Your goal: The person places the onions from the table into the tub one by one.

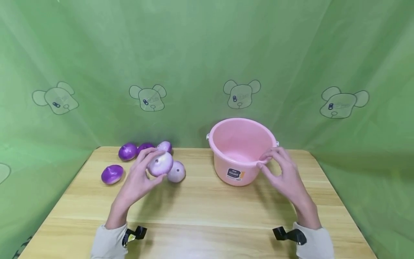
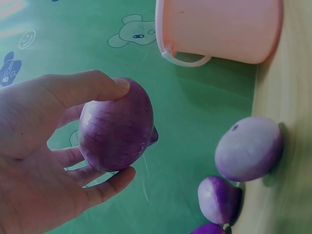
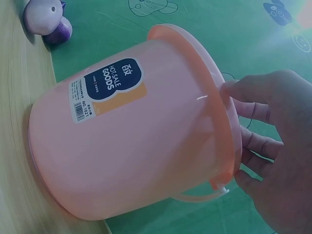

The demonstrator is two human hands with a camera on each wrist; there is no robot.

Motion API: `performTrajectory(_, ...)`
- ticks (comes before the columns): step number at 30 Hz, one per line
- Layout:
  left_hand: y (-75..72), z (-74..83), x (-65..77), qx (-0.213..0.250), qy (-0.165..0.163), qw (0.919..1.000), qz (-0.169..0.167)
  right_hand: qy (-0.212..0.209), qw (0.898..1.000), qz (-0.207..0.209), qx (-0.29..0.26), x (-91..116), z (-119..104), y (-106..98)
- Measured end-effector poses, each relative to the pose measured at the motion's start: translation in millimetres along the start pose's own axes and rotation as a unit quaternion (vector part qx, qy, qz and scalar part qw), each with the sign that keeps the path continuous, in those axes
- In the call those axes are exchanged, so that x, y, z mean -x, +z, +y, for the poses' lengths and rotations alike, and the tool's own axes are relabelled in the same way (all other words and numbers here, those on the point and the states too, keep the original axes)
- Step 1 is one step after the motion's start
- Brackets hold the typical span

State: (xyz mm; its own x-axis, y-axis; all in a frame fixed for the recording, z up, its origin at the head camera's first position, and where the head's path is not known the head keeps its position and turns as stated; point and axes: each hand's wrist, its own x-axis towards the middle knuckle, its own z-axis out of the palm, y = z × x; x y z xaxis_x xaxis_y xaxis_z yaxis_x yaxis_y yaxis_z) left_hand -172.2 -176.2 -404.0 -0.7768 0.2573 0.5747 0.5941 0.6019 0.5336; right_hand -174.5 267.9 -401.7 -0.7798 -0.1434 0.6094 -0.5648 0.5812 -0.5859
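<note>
My left hand (image 1: 137, 181) holds a purple onion (image 1: 160, 164) between thumb and fingers, lifted off the table. In the left wrist view the held onion (image 2: 117, 126) has its pointed tip facing away from the palm. A paler onion (image 1: 176, 172) sits on the table just behind and right of it. My right hand (image 1: 284, 176) pinches the near right rim of a pink bucket (image 1: 226, 167), thumb outside and fingers at the inner edge. The bucket stands upright with a label (image 1: 235, 174) on its front. Its visible inside holds nothing.
More onions rest at the table's back left, including a dark purple one (image 1: 128, 151), a paler one (image 1: 164, 146) and a separate one (image 1: 112, 174) nearer the left edge. A green curtain (image 1: 194, 72) with bear drawings hangs behind the wooden table (image 1: 200, 212).
</note>
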Motion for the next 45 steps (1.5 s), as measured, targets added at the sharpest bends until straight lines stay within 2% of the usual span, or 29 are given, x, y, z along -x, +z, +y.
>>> performTrajectory(7, 1.2, 4.3, -9.1, 0.023, 0.009, 0.9996, 0.011, 0.005, 1.0, -0.004, 0.0, -0.2, 0.2, 1.9)
performTrajectory(24, 2.4, 27.5, -46.0, 0.082, 0.011, 0.9964, 0.018, 0.004, 1.0, 0.007, -0.003, 0.0, 0.5, -1.7)
performTrajectory(32, 11.6, 35.6, -57.3, 0.123, 0.0, 0.9922, 0.017, -0.003, 1.0, 0.004, -0.001, -4.1, -0.1, -2.5)
performTrajectory(45, 29.4, 43.7, -69.2, 0.179, 0.018, 0.9835, 0.02, 0.012, 1.0, -0.006, 0.003, -2.7, -0.9, -0.3)
